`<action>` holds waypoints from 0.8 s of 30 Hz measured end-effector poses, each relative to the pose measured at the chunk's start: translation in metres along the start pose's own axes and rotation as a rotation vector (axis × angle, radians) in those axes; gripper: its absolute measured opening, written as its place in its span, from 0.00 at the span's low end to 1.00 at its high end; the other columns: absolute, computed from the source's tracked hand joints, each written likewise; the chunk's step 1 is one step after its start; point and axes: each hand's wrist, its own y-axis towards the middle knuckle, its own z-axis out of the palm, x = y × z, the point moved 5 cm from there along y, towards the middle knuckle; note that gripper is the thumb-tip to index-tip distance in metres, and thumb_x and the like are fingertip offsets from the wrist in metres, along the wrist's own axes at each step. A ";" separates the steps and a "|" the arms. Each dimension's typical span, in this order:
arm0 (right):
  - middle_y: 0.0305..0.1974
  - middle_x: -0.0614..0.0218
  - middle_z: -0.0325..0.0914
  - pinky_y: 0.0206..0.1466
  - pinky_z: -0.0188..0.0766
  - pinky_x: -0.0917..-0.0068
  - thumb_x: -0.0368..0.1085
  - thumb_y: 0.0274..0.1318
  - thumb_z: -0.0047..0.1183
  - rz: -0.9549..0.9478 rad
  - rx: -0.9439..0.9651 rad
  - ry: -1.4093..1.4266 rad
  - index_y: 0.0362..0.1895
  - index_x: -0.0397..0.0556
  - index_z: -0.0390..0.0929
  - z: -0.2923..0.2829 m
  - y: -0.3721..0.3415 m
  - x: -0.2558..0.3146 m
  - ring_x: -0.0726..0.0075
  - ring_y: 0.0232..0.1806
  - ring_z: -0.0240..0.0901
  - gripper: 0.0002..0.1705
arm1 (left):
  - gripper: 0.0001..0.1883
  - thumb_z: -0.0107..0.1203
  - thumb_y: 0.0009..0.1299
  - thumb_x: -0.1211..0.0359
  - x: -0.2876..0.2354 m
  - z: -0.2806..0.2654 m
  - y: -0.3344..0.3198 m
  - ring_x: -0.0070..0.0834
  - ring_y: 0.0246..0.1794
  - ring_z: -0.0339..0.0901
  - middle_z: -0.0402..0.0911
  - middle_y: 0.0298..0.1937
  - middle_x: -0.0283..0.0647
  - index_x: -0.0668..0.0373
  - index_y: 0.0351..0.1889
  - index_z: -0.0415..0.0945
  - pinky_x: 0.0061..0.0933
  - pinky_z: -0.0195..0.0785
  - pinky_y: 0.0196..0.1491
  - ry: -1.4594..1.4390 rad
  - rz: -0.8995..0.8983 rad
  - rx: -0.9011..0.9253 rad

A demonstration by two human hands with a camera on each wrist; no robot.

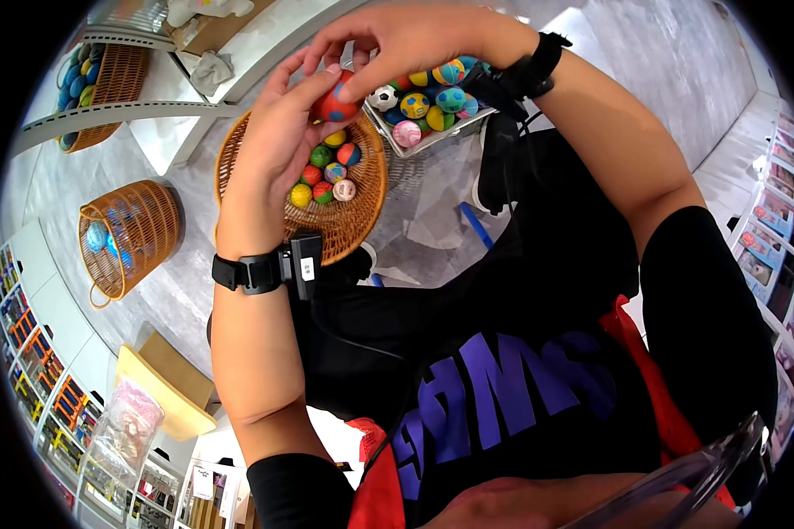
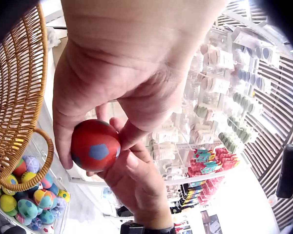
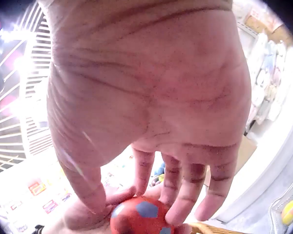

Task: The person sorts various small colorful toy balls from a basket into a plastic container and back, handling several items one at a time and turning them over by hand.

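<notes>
Both hands (image 1: 278,145) (image 1: 423,44) grip the red ball (image 1: 336,99) with blue patches, above the wicker basket (image 1: 362,220) of small balls (image 1: 324,156).

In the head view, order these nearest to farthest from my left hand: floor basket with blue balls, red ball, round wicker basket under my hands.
1. Red ball: in your left hand's grip.
2. Round wicker basket: just below that hand.
3. Floor basket with blue balls: off to the left.
</notes>
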 end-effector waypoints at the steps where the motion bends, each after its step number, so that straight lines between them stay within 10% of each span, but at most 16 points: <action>1: 0.47 0.54 0.87 0.56 0.79 0.67 0.46 0.59 0.71 -0.027 -0.011 -0.167 0.59 0.44 0.83 0.002 0.000 0.009 0.65 0.50 0.84 0.28 | 0.37 0.66 0.76 0.65 0.001 -0.001 0.001 0.36 0.58 0.84 0.79 0.62 0.49 0.62 0.78 0.60 0.41 0.85 0.55 0.003 0.002 0.001; 14: 0.57 0.56 0.83 0.59 0.79 0.55 0.45 0.50 0.72 0.455 0.044 -0.910 0.64 0.55 0.77 -0.010 -0.023 -0.111 0.46 0.58 0.82 0.36 | 0.30 0.60 0.78 0.46 0.005 -0.017 0.000 0.29 0.73 0.65 0.79 0.63 0.40 0.48 0.74 0.72 0.52 0.60 0.73 0.453 -0.011 -0.152; 24: 0.65 0.60 0.80 0.58 0.81 0.53 0.45 0.64 0.60 0.673 0.190 -1.163 0.68 0.64 0.78 0.003 -0.031 -0.183 0.47 0.61 0.82 0.28 | 0.25 0.57 0.81 0.55 0.006 -0.022 -0.005 0.25 0.63 0.76 0.82 0.59 0.38 0.59 0.70 0.76 0.24 0.64 0.67 0.668 -0.042 -0.082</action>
